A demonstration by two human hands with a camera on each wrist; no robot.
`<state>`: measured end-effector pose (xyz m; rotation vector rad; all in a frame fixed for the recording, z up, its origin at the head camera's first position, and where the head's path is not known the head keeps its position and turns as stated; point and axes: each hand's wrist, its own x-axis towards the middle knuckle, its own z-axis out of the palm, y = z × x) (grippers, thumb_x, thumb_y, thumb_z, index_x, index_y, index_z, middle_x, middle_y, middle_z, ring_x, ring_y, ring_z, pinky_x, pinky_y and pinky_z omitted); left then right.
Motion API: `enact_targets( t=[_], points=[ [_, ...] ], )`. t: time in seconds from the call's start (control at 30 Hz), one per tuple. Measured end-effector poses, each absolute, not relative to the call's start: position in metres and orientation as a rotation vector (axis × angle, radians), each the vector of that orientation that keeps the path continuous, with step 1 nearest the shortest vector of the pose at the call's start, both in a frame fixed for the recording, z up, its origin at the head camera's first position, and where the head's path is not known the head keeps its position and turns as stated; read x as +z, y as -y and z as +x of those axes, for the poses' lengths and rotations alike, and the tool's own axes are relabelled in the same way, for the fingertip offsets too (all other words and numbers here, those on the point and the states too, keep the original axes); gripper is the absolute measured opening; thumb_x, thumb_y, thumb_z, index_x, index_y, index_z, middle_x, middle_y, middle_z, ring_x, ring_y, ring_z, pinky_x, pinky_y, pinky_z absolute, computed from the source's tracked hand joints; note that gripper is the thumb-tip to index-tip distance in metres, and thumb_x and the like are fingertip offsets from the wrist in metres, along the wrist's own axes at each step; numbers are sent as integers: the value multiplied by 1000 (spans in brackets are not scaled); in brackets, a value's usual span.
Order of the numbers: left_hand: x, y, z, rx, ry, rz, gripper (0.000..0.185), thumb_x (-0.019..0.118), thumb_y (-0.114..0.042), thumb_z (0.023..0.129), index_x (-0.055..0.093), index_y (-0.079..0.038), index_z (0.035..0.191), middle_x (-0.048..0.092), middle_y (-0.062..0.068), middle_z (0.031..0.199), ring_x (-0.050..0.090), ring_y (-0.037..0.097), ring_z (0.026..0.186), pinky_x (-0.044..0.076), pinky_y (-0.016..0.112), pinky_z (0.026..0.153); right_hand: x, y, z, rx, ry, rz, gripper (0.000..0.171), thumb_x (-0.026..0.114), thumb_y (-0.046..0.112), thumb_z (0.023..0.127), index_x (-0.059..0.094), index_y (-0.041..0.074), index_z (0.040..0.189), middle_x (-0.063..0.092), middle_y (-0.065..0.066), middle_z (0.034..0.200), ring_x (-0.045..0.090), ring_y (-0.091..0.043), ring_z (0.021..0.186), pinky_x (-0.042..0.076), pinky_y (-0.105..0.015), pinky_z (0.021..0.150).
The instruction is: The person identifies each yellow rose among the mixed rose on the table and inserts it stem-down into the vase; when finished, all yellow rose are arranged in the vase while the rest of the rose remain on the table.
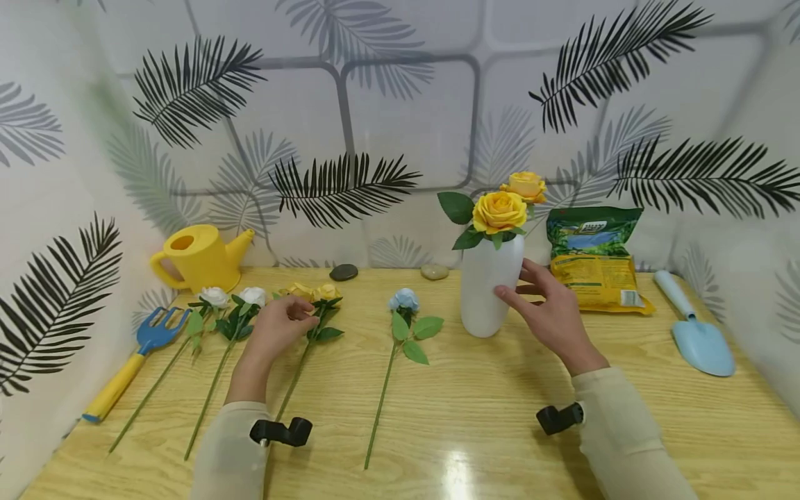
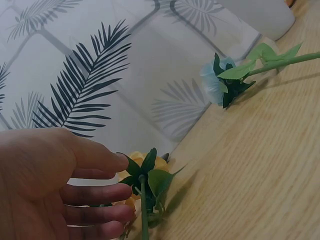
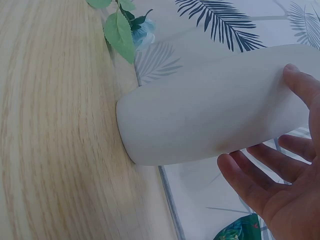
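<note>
A white vase (image 1: 490, 288) stands upright on the wooden table (image 1: 487, 417) with two yellow roses (image 1: 500, 212) in it. My right hand (image 1: 515, 283) is open at its right side. The thumb (image 3: 300, 80) touches the vase wall (image 3: 200, 115), and the fingers (image 3: 255, 182) are spread just off it. My left hand (image 1: 301, 316) is open, with straight fingers (image 2: 100, 192) reaching the head of a yellow rose (image 2: 145, 172) that lies flat on the table. A blue rose (image 1: 404, 300) lies between the two hands.
Two white roses (image 1: 234, 298) lie left of the yellow ones. A blue rake (image 1: 153, 333) and a yellow watering can (image 1: 200, 257) sit far left. Two stones (image 1: 344, 272) lie by the wall. A soil bag (image 1: 594, 257) and a blue trowel (image 1: 696, 337) are on the right.
</note>
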<state>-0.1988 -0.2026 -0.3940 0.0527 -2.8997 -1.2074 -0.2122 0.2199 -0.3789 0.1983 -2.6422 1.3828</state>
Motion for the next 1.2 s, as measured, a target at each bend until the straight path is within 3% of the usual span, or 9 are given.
enact_targets(
  t=[0.37,0.67,1.2],
  points=[
    [-397,202,-197,-1207,3023,51,34,69,-13,95,63,2,125,68,21,109,67,26,86,54,33,66,-378,-220,-212,1390,2647,200,78,65,52,94,36,17,157,53,-19,149,60,-42,124,52,-58,99],
    [-399,195,-198,-1076,3062,34,32,69,-1,90,64,1,122,69,14,96,62,22,76,48,31,63,-377,-220,-212,1406,2651,187,80,66,53,93,35,18,158,52,-19,150,59,-42,126,52,-58,100],
    [-394,187,-198,-1115,3011,13,33,61,0,93,63,-1,125,68,14,100,65,25,84,51,33,67,-377,-220,-212,1400,2661,178,81,65,55,93,34,17,158,51,-19,150,58,-42,127,51,-59,100]
  ],
)
